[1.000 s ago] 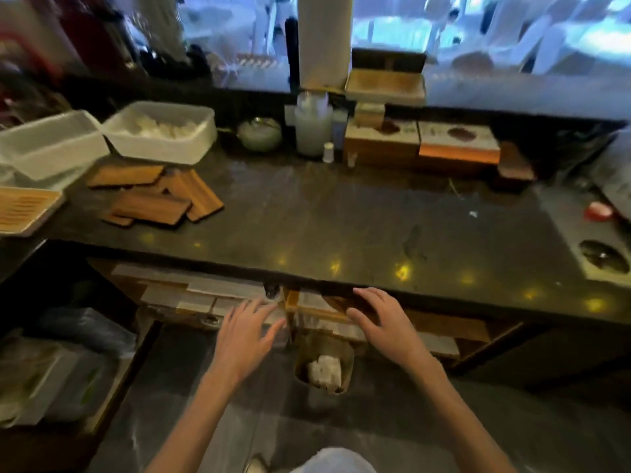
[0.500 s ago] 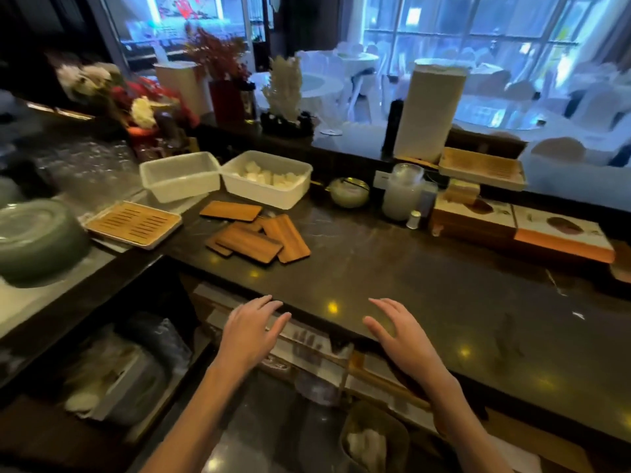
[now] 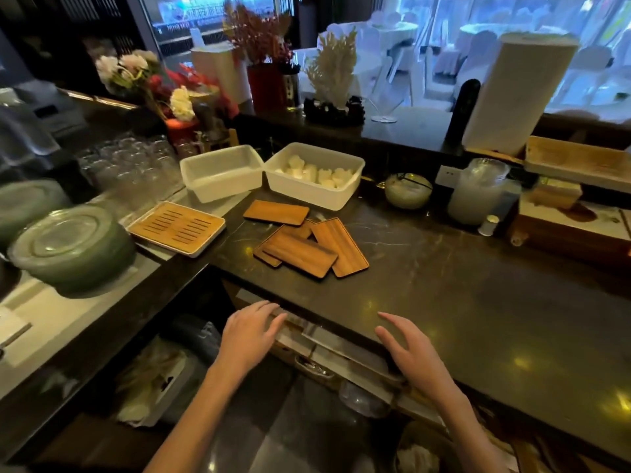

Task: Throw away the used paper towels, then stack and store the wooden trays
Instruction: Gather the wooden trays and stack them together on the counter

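Several flat wooden trays (image 3: 309, 245) lie loosely overlapped on the dark counter (image 3: 461, 295), and one more tray (image 3: 276, 212) sits apart just behind them. My left hand (image 3: 251, 332) hovers open at the counter's front edge, fingers spread, holding nothing. My right hand (image 3: 408, 349) is open too, over the counter's edge to the right. Both hands are well short of the trays. A bin (image 3: 420, 452) with crumpled white paper shows below, at the bottom edge.
A slatted wooden tray in a white frame (image 3: 177, 228) sits on the left. Two white tubs (image 3: 222, 172) (image 3: 314, 175) stand behind the trays, the right one holding white rolls. A green bowl (image 3: 71, 247), glasses, a paper-towel roll (image 3: 519, 93), jars and wooden boxes (image 3: 573, 227) line the counter.
The view has lifted and swung left, so the trays now lie ahead of me. Both hands rose from under the counter to its front edge, still empty.
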Tool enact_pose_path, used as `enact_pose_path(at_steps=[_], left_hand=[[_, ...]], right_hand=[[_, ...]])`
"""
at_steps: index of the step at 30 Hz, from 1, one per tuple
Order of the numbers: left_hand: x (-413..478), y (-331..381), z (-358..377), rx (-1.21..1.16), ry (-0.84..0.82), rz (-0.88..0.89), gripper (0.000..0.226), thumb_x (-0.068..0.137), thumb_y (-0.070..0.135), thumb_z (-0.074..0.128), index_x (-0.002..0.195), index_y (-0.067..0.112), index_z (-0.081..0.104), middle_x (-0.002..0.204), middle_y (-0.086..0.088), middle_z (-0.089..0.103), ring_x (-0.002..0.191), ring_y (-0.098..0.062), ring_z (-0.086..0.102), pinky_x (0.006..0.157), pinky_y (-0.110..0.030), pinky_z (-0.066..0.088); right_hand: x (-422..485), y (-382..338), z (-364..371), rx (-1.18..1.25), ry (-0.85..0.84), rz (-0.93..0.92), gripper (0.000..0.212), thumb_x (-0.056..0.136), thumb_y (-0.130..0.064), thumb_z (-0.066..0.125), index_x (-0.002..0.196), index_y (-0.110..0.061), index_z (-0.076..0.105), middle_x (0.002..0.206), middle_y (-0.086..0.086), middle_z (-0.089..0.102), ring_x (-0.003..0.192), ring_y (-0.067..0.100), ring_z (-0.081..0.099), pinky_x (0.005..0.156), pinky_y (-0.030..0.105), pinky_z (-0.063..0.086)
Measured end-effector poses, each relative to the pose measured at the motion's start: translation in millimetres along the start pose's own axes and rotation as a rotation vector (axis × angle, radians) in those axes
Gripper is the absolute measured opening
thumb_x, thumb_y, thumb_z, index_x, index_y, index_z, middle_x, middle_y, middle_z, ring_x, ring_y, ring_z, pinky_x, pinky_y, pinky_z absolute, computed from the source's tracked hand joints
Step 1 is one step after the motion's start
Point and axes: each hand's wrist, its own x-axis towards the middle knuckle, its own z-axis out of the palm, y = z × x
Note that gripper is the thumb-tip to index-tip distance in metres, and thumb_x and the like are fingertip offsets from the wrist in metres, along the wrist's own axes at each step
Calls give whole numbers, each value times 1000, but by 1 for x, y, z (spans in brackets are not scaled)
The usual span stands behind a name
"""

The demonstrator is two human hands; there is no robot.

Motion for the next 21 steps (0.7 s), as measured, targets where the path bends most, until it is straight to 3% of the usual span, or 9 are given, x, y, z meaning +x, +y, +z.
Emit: enact_pose_path(at_steps=[6, 11, 17, 19, 21], left_hand=[[75, 15, 11, -42, -54, 19, 42, 96, 44, 48, 130, 22, 59, 128, 5, 65, 116, -10, 60, 101, -33, 48], [155, 23, 19, 33, -124, 20, 44, 96, 49, 45, 132, 26, 57, 127, 7, 65, 116, -9, 61, 100, -33, 48], [250, 19, 30, 50, -216, 11, 44, 97, 51, 42, 132, 28, 57, 129, 8, 64, 118, -12, 60, 96, -37, 49], [291, 19, 40, 54, -230, 33, 39, 96, 49, 43, 125, 29, 60, 122, 8, 66, 113, -13, 61, 89, -34, 48], [327, 18, 55, 60, -257, 57, 32, 96, 46, 45, 114, 28, 64, 109, 6, 69, 103, -14, 65, 75, -29, 45]], right_hand=[[79, 5, -10, -12, 6, 74, 51, 93, -50, 50, 140, -28, 47, 140, -5, 53, 127, 9, 49, 103, 30, 42], [153, 16, -8, 38, 21, 170, 51, 94, -48, 51, 140, -27, 47, 130, -2, 61, 113, 9, 58, 88, 22, 47], [224, 29, 9, 219, 48, 411, 55, 95, -44, 51, 143, -17, 45, 141, 5, 53, 126, 19, 52, 101, 35, 46], [248, 32, 18, 263, 34, 498, 58, 95, -42, 52, 144, -12, 42, 136, 7, 56, 122, 19, 55, 97, 33, 46], [266, 35, 30, 343, 35, 574, 61, 95, -40, 53, 145, -8, 40, 117, 7, 61, 102, 17, 59, 85, 32, 48]])
